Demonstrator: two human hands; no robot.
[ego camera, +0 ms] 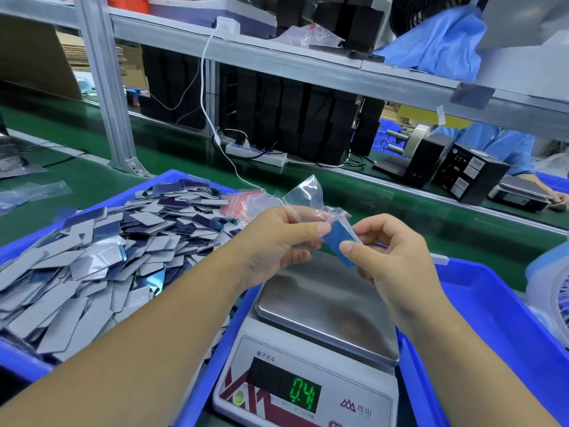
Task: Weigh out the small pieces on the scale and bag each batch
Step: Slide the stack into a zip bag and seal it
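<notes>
With the steel scale pan [326, 306] bare, the left hand [277, 241] pinched a clear red-striped zip bag [308, 195] while the right hand [388, 251] gripped blue pieces [337, 240] at its mouth; a heap of grey rectangular pieces [101, 251] seemingly remained unweighed.

A white power strip [255, 153] lies on the green bench [92, 180] at twelve o'clock, black boxes [295, 118] stacked behind it; a label dispenser [443, 161] sits at two o'clock.
</notes>
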